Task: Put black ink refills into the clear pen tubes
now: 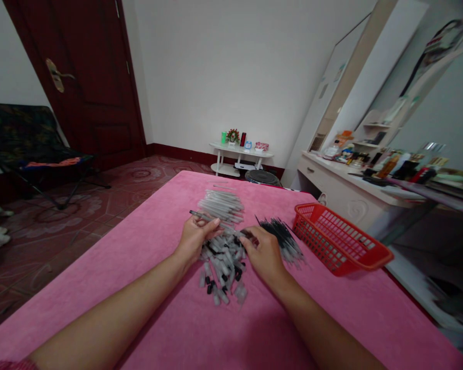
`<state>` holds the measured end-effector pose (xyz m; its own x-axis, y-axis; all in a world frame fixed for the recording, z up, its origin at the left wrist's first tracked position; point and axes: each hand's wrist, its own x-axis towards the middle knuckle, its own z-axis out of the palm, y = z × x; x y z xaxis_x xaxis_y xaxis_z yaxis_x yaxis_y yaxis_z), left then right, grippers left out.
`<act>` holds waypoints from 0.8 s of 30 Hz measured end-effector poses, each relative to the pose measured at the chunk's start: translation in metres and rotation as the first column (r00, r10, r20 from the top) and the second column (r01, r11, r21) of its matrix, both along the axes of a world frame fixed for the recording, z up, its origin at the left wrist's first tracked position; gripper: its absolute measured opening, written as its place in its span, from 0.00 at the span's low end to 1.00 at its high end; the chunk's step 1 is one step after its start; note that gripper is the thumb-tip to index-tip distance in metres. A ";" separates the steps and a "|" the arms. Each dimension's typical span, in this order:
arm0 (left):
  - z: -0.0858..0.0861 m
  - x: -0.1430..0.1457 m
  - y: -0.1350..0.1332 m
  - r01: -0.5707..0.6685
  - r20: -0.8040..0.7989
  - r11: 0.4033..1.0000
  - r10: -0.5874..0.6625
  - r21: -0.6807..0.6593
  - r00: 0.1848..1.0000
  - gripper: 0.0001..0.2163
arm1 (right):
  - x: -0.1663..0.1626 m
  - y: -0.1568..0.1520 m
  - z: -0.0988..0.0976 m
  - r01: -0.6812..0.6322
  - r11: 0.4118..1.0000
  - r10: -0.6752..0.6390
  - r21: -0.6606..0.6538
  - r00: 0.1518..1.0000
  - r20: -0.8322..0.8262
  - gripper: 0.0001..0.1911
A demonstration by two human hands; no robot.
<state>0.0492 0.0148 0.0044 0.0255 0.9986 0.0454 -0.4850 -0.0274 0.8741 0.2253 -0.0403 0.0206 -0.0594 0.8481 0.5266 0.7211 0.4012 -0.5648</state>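
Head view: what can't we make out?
Head view throughout:
What the right hand pinches, if anything: blur and the hand itself.
Piece count in the pile: overlap, blur.
Any writing on the bottles: too small, blurred.
Pink cloth's near edge: cut off by bottom edge.

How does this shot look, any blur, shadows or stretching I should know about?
Head view: wide-angle stretch, the door leaning; head view: soft blur, the small clear and black pieces lacking crisp edges; head view: a dim shadow on the pink cloth at bottom centre; head view: lighting rather muted.
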 end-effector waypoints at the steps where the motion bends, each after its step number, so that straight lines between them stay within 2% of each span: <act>1: 0.000 0.000 0.000 0.000 -0.003 1.000 0.000 -0.002 1.000 0.19 | 0.000 -0.001 0.001 0.000 1.000 0.000 0.009 1.000 0.000 0.06; 10: 0.003 0.001 -0.003 0.010 -0.017 1.000 -0.010 -0.019 1.000 0.19 | -0.001 -0.003 0.004 0.001 0.999 -0.001 0.034 1.000 0.002 0.05; 18: 0.008 0.007 -0.015 0.123 -0.015 0.992 -0.122 0.014 0.992 0.18 | -0.003 -0.010 0.013 -0.012 0.999 0.010 0.049 0.999 0.046 0.07; 21: 0.011 0.007 -0.018 0.136 -0.012 0.990 -0.136 0.048 0.991 0.19 | -0.005 -0.012 0.017 -0.008 1.000 0.007 0.009 1.000 0.019 0.07; 24: 0.013 0.007 -0.021 0.137 -0.009 0.988 -0.137 0.068 0.991 0.20 | -0.007 -0.011 0.017 -0.005 0.996 0.000 -0.092 0.998 -0.064 0.07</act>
<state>0.0564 -0.0062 0.0173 0.1622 0.9803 0.1129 -0.4844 -0.0206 0.8746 0.2185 -0.0508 0.0376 -0.0306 0.8928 0.4493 0.6817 0.3474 -0.6439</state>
